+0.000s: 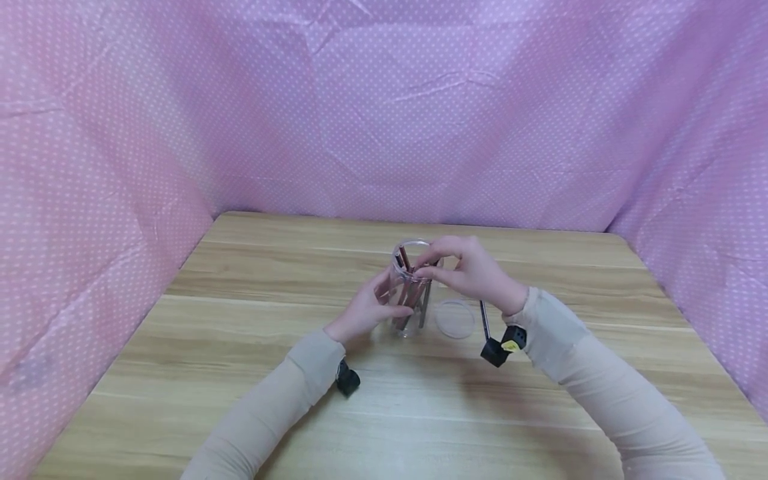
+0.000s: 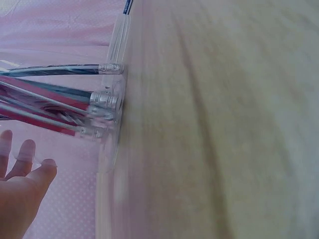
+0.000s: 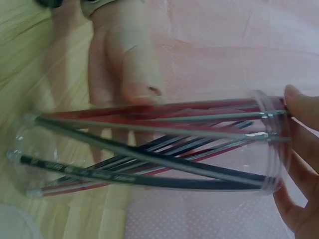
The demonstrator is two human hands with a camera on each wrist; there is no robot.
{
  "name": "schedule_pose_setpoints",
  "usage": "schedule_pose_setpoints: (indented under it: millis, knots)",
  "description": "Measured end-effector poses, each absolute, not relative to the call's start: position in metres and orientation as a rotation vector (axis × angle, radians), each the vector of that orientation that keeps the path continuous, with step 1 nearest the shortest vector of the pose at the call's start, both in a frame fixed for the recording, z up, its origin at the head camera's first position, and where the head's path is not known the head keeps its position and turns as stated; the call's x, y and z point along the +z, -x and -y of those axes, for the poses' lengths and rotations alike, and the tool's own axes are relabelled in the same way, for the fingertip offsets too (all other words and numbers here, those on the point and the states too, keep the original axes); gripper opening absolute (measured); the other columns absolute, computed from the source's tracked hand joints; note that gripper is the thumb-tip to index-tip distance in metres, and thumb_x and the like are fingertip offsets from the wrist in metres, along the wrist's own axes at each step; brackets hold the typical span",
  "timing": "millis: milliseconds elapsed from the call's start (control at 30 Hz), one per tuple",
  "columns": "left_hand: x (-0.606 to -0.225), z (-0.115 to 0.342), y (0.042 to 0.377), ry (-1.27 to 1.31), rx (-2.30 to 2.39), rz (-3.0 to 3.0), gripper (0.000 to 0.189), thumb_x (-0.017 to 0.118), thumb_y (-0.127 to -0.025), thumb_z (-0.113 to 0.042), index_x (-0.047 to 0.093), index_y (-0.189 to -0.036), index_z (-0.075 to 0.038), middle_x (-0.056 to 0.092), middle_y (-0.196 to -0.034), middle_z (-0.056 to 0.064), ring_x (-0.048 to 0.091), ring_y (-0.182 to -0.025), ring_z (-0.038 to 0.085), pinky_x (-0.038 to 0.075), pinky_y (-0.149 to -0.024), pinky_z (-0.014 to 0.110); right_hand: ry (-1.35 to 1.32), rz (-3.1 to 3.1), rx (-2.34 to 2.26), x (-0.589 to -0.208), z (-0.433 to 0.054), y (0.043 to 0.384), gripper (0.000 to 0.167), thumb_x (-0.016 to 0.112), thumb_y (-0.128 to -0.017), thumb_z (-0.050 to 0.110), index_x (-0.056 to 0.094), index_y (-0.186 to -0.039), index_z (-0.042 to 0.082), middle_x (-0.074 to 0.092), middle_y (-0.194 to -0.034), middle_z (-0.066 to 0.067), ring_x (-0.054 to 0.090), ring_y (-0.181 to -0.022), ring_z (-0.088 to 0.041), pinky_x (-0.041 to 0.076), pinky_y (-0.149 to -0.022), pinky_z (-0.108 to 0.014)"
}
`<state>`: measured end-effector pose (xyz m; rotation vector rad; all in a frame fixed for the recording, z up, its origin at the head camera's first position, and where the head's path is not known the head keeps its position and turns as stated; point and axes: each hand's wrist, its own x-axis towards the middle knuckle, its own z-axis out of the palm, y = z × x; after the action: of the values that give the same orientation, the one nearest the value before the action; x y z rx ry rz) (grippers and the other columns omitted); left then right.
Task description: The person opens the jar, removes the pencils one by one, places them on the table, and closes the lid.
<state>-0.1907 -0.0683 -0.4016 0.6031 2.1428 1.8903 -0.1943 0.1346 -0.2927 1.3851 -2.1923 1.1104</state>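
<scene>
A tall clear plastic jar (image 1: 393, 280) stands tilted on the table, held around its side by my left hand (image 1: 366, 308). Inside lean several dark and red pencils (image 3: 149, 154), some with metal ends toward the jar's bottom. At the jar's mouth, my right hand (image 1: 473, 270) has thumb and fingertips together and pinches a reddish pencil (image 1: 411, 283) near its upper end; the fingertips are partly hidden. In the left wrist view, metal pencil ends (image 2: 103, 99) show through the jar wall, near the left fingers (image 2: 25, 154).
A round clear lid (image 1: 454, 319) lies flat on the table, right of the jar. Beyond it, a dark pencil (image 1: 484, 319) lies partly behind the right wrist camera (image 1: 495, 352). The wooden table (image 1: 270, 267) meets a pink dotted cloth (image 1: 384, 133) at the back and sides.
</scene>
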Motion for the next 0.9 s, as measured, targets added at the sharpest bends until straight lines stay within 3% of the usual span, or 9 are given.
schedule_pose_setpoints:
  millis: [133, 300, 433, 567, 767, 900]
  knots:
    - [-0.400, 0.069, 0.194, -0.585, 1.896, -2.119, 0.084, 0.073, -0.080, -0.004, 0.029, -0.149, -0.023, 0.042, -0.147, 0.006, 0.037, -0.137, 0.023, 0.027, -0.116, 0.043, -1.209, 2.225, 1.209, -0.285, -0.131, 0.195, 0.019, 0.074, -0.073, -0.007, 0.068, -0.091, -0.003, 0.072, -0.087, -0.013, 0.067, -0.081, -0.015, 0.055, -0.081, -0.021]
    - [-0.400, 0.070, 0.199, -0.571, 1.888, -2.114, 0.085, 0.073, -0.080, -0.004, 0.028, -0.150, -0.022, 0.041, -0.148, 0.006, 0.037, -0.137, 0.022, 0.028, -0.116, 0.040, -0.982, 2.286, 1.527, -0.278, -0.123, 0.198, 0.016, 0.057, -0.090, -0.005, 0.056, -0.105, -0.009, 0.065, -0.088, -0.018, 0.064, -0.076, -0.006, 0.058, -0.074, -0.025]
    - [-0.400, 0.071, 0.202, -0.565, 1.881, -2.113, 0.087, 0.073, -0.080, -0.004, 0.026, -0.150, -0.021, 0.040, -0.149, 0.006, 0.037, -0.138, 0.022, 0.029, -0.116, 0.040, -0.833, 2.239, 1.786, -0.275, -0.119, 0.206, 0.017, 0.046, -0.096, -0.005, 0.049, -0.111, -0.011, 0.063, -0.082, -0.007, 0.065, -0.069, -0.006, 0.061, -0.067, -0.029]
    - [-0.401, 0.071, 0.203, -0.565, 1.896, -2.103, 0.089, 0.073, -0.079, -0.002, 0.024, -0.151, -0.019, 0.039, -0.149, 0.008, 0.037, -0.137, 0.023, 0.029, -0.116, 0.038, -0.708, 2.145, 1.877, -0.273, -0.118, 0.215, 0.015, 0.048, -0.095, -0.003, 0.051, -0.109, -0.009, 0.063, -0.076, 0.005, 0.066, -0.066, -0.007, 0.061, -0.063, -0.032]
    - [-0.402, 0.071, 0.203, -0.547, 1.897, -2.118, 0.086, 0.075, -0.076, -0.003, 0.031, -0.148, -0.019, 0.043, -0.146, 0.009, 0.038, -0.137, 0.023, 0.029, -0.116, 0.038, -0.519, 1.990, 1.990, -0.264, -0.122, 0.233, 0.012, 0.052, -0.095, 0.002, 0.058, -0.101, 0.010, 0.065, -0.078, 0.001, 0.067, -0.064, -0.010, 0.061, -0.063, -0.035]
    - [-0.400, 0.070, 0.202, -0.534, 1.890, -2.114, 0.085, 0.076, -0.076, -0.004, 0.032, -0.147, -0.020, 0.044, -0.146, 0.009, 0.038, -0.137, 0.023, 0.029, -0.116, 0.039, -0.387, 1.921, 2.074, -0.256, -0.127, 0.245, 0.009, 0.054, -0.095, 0.006, 0.059, -0.100, 0.012, 0.065, -0.078, -0.001, 0.066, -0.063, -0.011, 0.061, -0.061, -0.032]
